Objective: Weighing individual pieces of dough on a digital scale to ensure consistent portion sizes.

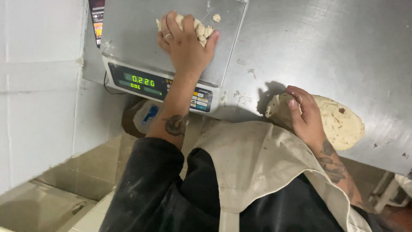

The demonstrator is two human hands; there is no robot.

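Two Dough Masses, Two Contact Risks

Two hands are engaged, and I read each as a separate fault source. My left hand (185, 43) lies over a small piece of dough (201, 29) on the steel pan of the scale (133, 30); the fingers are curled around it in a loose grasp, palm down. A small crumb (216, 17) sits apart from that piece, nearer the far edge of the pan. My right hand (305, 116) rests on the near end of the large dough lump (339, 122), fingers bent and gripping into its surface. That lump lies on the steel table (334, 47), right at the near edge, just above my apron (257, 163).

Fault 1: false reading. While the left hand bears on the pan, I judge that the green display (143, 81) reflects hand pressure as well as dough. Cause: the palm has not lifted clear.

Fault 2: stray mass. The crumb counts in the reading while it stays on the pan, and it may fall off the far edge if brushed.

Fault 3: lump slipping off the table. It sits at the edge; a pull toward me could drag it over the lip onto the apron or floor.

Fault 4: tearing unevenly. The surface looks dry and cracked, so a pinch may break off more than intended
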